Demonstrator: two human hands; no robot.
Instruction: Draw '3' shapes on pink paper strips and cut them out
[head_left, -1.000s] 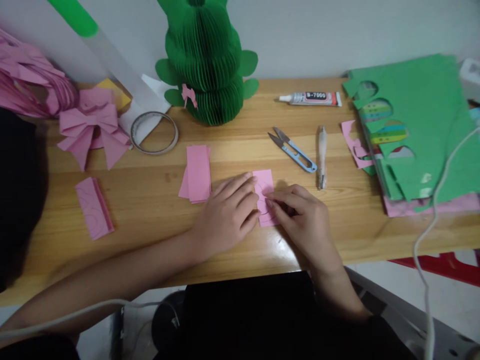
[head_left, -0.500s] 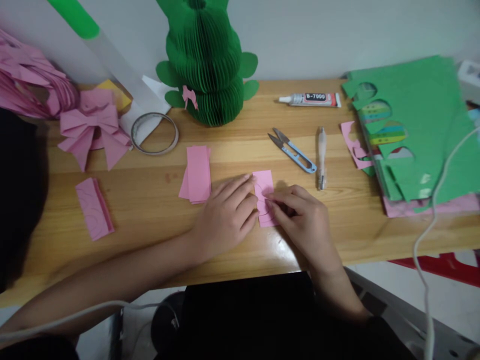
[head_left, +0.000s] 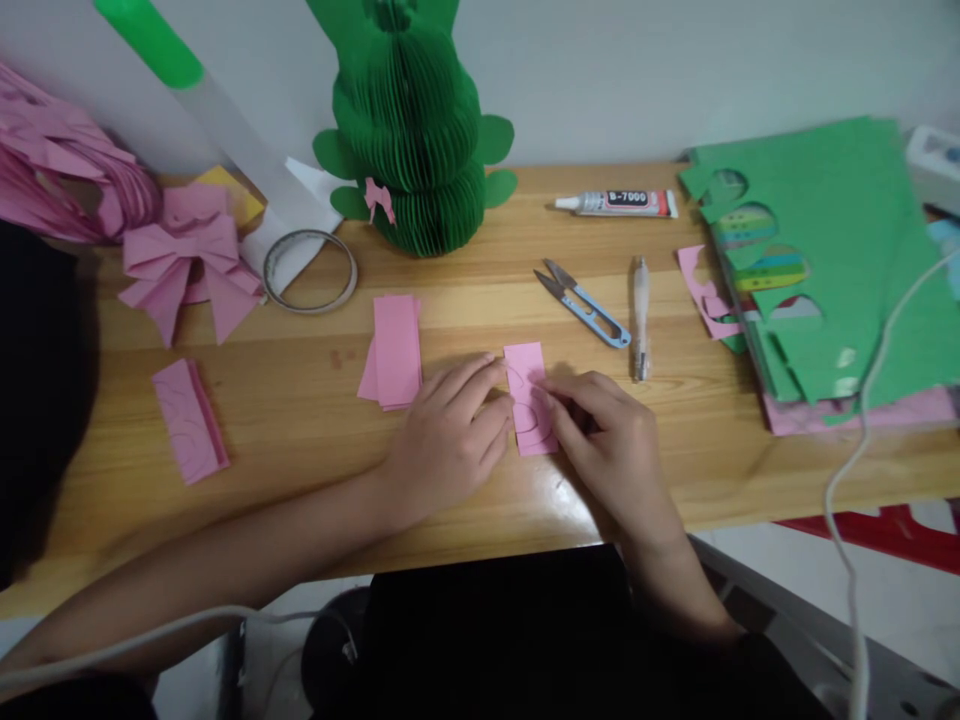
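A small pink paper strip [head_left: 529,398] with curved pencil lines lies on the wooden table [head_left: 465,500] between my hands. My left hand [head_left: 450,435] rests flat beside its left edge, fingers stretched out and touching it. My right hand [head_left: 607,440] has its fingers curled and its fingertips pressed on the strip's right edge. A stack of pink strips [head_left: 394,350] lies just left of my left hand. Blue thread snips [head_left: 585,305] and a white pen-like tool [head_left: 641,315] lie beyond my right hand.
A green honeycomb paper figure [head_left: 412,130] stands at the back. A tape ring [head_left: 309,270], pink bows [head_left: 187,260] and another pink strip [head_left: 189,420] are on the left. A glue tube [head_left: 619,202] and green card sheets [head_left: 825,250] lie right. A white cable [head_left: 862,420] hangs at right.
My right fingertips have slid slightly right toward the strip's edge, showing more of the strip. The left hand has barely moved.
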